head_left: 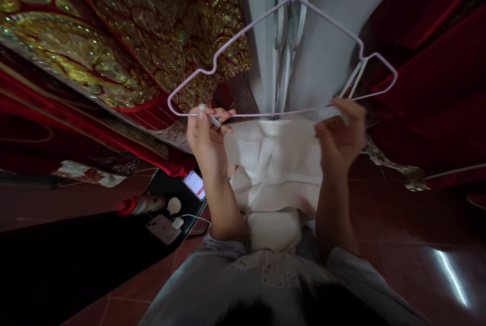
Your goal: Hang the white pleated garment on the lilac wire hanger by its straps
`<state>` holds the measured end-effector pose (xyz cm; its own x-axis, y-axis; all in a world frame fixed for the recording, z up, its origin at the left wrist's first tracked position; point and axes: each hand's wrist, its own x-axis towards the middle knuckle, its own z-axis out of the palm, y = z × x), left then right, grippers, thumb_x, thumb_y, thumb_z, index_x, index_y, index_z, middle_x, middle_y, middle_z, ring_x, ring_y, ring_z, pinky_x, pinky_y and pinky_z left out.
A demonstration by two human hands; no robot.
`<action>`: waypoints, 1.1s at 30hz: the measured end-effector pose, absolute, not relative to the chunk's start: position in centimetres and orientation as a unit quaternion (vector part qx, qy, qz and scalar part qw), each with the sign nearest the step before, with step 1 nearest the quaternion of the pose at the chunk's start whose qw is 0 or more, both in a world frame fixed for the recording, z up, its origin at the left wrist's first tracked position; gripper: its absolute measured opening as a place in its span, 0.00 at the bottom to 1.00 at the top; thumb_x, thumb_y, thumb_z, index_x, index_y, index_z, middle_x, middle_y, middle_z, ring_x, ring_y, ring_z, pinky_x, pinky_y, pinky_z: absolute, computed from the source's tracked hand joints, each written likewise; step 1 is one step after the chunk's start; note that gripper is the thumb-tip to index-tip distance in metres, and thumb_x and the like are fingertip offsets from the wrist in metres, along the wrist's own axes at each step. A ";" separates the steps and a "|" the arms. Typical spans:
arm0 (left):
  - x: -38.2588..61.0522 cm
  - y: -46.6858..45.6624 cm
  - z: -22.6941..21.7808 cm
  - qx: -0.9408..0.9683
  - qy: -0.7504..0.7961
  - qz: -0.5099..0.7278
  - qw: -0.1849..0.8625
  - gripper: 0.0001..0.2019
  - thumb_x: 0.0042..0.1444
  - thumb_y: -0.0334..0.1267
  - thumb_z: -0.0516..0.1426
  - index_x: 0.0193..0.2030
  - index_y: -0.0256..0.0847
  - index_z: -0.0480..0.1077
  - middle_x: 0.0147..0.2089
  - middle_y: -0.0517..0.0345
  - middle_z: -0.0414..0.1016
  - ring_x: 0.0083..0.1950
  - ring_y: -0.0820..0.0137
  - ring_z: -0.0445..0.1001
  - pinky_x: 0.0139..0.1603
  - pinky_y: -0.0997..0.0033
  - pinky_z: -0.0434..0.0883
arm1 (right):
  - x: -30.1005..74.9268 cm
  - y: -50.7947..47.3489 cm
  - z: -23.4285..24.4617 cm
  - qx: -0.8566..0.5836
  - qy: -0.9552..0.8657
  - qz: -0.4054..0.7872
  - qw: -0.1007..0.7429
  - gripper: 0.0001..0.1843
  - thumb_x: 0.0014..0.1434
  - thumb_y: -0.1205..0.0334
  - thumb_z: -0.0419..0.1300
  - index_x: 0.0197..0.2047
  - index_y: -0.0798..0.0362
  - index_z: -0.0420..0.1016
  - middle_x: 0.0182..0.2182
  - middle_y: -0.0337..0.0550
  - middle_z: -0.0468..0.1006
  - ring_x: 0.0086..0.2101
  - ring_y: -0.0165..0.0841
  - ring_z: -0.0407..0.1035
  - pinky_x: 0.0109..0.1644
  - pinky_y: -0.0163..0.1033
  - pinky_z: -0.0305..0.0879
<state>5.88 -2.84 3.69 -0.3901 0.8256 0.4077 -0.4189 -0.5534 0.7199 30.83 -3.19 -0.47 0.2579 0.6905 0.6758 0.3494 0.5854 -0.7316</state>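
Note:
A pale pink wire hanger (243, 32) hangs in front of me, its bottom bar level with my hands. A folded white cloth (277, 159) drapes down from just under that bar. My left hand (207, 136) is closed, pinching the cloth's left top edge and a small white clip against the bar. On the other side, my right hand (341, 136) grips the cloth's right top edge near the hanger's right end with its fingers curled.
Red garments with gold sequin embroidery (125, 37) hang at the left, dark red velvet (436, 63) at the right. A grey pillar (322, 37) stands behind the hanger. Two phones (194, 184), a charger and a red-capped bottle (140, 205) lie on a black surface at lower left.

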 end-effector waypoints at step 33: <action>7.3 -2.8 3.0 0.379 0.321 0.790 0.359 0.19 0.70 0.57 0.68 0.41 0.44 0.72 0.35 0.57 0.79 0.42 0.66 0.86 0.28 0.78 0.74 | 33.9 -1.4 2.8 -0.406 -0.533 0.079 0.738 0.15 0.61 0.58 0.75 0.52 0.45 0.91 0.40 0.43 0.90 0.25 0.27 0.71 0.24 0.34 0.63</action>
